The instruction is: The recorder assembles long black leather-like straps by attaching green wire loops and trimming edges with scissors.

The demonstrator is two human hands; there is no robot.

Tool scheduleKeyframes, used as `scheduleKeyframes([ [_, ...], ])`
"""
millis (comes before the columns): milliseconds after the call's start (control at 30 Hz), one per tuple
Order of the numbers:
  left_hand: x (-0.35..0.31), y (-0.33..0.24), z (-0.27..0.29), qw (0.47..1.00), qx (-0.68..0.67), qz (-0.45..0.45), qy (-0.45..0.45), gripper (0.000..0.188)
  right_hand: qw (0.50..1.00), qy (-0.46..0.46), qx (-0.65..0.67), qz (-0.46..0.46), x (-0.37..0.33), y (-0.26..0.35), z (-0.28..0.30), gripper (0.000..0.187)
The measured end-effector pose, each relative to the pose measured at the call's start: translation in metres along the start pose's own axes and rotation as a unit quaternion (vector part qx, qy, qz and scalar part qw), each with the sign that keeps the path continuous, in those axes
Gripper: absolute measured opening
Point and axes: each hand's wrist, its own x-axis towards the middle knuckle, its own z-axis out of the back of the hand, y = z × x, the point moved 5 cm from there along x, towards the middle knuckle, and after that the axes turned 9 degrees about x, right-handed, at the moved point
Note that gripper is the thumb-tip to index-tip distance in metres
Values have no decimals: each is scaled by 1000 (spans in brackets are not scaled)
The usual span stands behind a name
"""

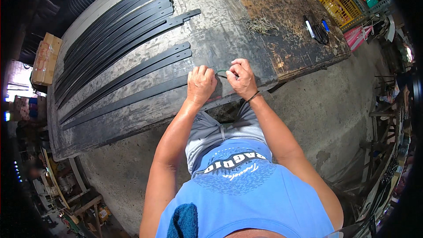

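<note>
My left hand (202,83) is closed at the right end of a long flat black strip (154,90), the one nearest me on the table. That end of the strip is hidden under my fingers. Just to its right, my right hand (241,79) is curled in a pinch on a thin dark-green cord (221,71), which spans the small gap between the two hands. Two more black strips (150,65) with small holes at their ends lie beyond, side by side.
Several more black strips (119,33) fan out across the table (207,26). A tangle of short thin ties (263,25) sits on the brown board (282,0). Farther right are a white marker (309,27), a blue one (325,25) and a yellow basket (341,6). A cardboard box (46,59) stands left.
</note>
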Motion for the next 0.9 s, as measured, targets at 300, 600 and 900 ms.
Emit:
scheduleKeyframes([
  [300,0,0,1,1000,-1,5,2,12,1000,4,-3,-4,0,2,0,11],
  [600,-23,-10,30,972,-165,-150,79,18,990,-94,72,-77,3,-12,11,13],
  [900,-11,-19,33,993,60,-61,77,42,972,-148,153,-103,2,-39,13,14],
])
